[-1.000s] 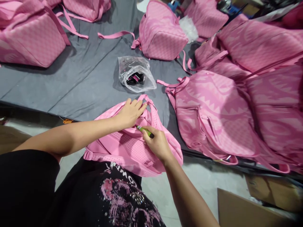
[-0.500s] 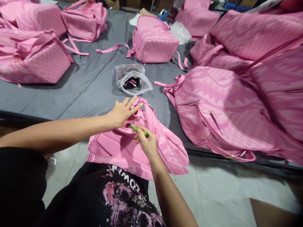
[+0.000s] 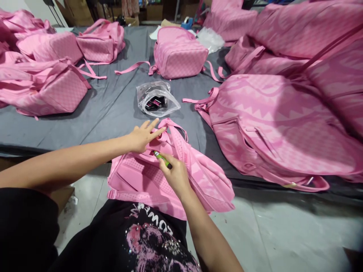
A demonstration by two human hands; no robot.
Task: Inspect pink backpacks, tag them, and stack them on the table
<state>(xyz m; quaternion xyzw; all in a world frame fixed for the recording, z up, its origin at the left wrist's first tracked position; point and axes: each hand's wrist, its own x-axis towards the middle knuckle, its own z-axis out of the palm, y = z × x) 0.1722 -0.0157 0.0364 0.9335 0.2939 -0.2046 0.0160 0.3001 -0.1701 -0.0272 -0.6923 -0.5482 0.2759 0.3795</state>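
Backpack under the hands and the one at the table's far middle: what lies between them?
In the head view, a clear plastic bag holding dark items lies on the grey cover between the handled backpack and the far backpack.

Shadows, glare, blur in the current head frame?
Head view: dark shadow across the large backpack at right; head view: glints on the clear plastic bag, faint sheen on the floor; head view: right hand and green tool fairly crisp, tool's tip hard to make out; head view: far background soft.
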